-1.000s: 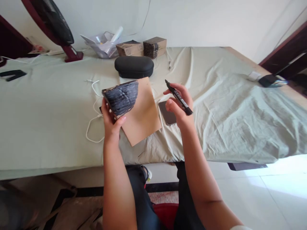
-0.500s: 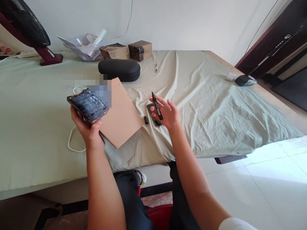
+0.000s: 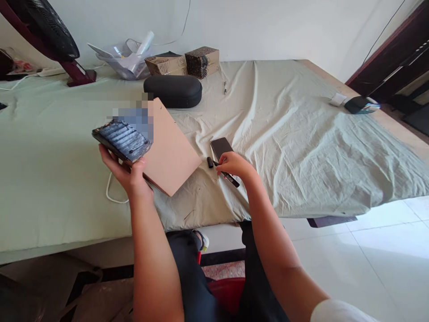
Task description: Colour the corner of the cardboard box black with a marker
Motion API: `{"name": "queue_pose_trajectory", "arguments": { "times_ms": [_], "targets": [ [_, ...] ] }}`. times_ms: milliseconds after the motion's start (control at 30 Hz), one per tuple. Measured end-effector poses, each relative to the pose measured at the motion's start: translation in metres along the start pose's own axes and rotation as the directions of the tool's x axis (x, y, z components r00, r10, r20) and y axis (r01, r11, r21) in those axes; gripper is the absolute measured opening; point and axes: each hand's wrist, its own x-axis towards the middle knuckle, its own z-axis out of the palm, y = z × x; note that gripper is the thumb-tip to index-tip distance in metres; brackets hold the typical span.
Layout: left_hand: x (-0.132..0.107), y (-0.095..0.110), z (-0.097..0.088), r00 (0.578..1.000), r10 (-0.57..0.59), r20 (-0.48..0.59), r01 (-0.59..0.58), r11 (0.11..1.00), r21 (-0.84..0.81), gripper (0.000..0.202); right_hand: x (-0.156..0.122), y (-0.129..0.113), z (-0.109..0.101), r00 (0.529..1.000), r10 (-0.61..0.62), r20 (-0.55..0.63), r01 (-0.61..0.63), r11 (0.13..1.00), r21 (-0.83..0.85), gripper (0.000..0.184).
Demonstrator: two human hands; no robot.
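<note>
Left hand [image 3: 129, 174]: clasped from beneath on a small flat box [image 3: 121, 139], thumb at its near edge, the box held clear of the table cloth [image 3: 301, 134] and tilted up toward the camera. The face in view is covered almost wholly with black marker strokes, and only slivers of brown show at the rim. The faces under the palm are hidden and cannot be assessed. Right hand [image 3: 234, 164]: closed on a black marker [image 3: 229, 177], low at the cloth, with the barrel running out behind the fingers toward the person. The marker's cap [image 3: 209, 162] lies loose on the cloth just ahead of the fingertips, so the pen reads as uncapped. Whether tip and cap touch cannot be told. A dark phone [image 3: 221, 146] lies just beyond that grip. A brown cardboard sheet [image 3: 170, 152] lies flat between the two hands, partly beneath the held box. A black case [image 3: 173, 91] sits well beyond both. Judgement: the inking of the visible face appears complete or nearly so. The pen is not capped, the box has not been set down, and the state of the unseen faces is open.
</note>
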Motion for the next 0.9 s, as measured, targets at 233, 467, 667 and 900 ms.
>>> {"name": "queue_pose_trajectory", "arguments": {
  "times_ms": [233,467,667,900],
  "targets": [
    [-0.005,-0.002,0.003,0.992,0.049,-0.120,-0.060,0.994,-0.089,0.113,-0.001,-0.016,0.009,0.980,0.064,0.186,-0.061,0.998,-0.019,0.015],
    [-0.004,0.004,0.005,0.991,0.002,-0.136,-0.013,0.997,-0.078,0.117,-0.005,-0.021,0.012,0.994,0.087,0.066,-0.081,0.992,-0.094,0.022],
    [0.006,-0.013,-0.001,0.994,-0.002,-0.105,-0.002,0.999,-0.035,0.125,0.001,-0.017,0.017,0.997,0.070,0.040,-0.066,0.994,-0.085,0.020],
    [0.000,-0.001,0.007,0.989,0.011,-0.150,-0.029,0.992,-0.121,0.119,0.014,-0.014,0.040,0.965,-0.055,-0.256,-0.006,0.973,-0.231,0.015]
  ]
}}
